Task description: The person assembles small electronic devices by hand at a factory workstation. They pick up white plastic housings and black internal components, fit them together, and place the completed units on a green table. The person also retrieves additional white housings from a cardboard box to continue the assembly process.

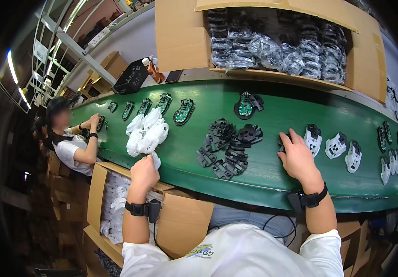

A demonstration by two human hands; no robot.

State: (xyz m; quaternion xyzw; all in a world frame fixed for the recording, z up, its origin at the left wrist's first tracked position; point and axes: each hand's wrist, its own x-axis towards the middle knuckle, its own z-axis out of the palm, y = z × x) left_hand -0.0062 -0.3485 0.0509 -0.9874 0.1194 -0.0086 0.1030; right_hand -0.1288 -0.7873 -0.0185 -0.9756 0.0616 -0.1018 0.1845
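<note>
My left hand (144, 173) is closed round a white plastic mouse shell (156, 161) at the belt's near edge, and its fingertips are partly hidden. Just beyond it lies a heap of white mouse shells (147, 134). My right hand (298, 156) rests low over the belt, thumb and fingers round a small black plastic part (280, 147) that they mostly cover. To its right sits a white shell with a black piece on it (313, 139). Between my hands is a loose pile of black plastic parts (229, 147).
The green belt (190, 159) carries circuit boards on black bases (184, 111) along its far side. White shells (354, 157) stand at right. A carton of wrapped parts (275, 51) is behind; another carton (98, 196) is near left. A co-worker (72, 147) sits at far left.
</note>
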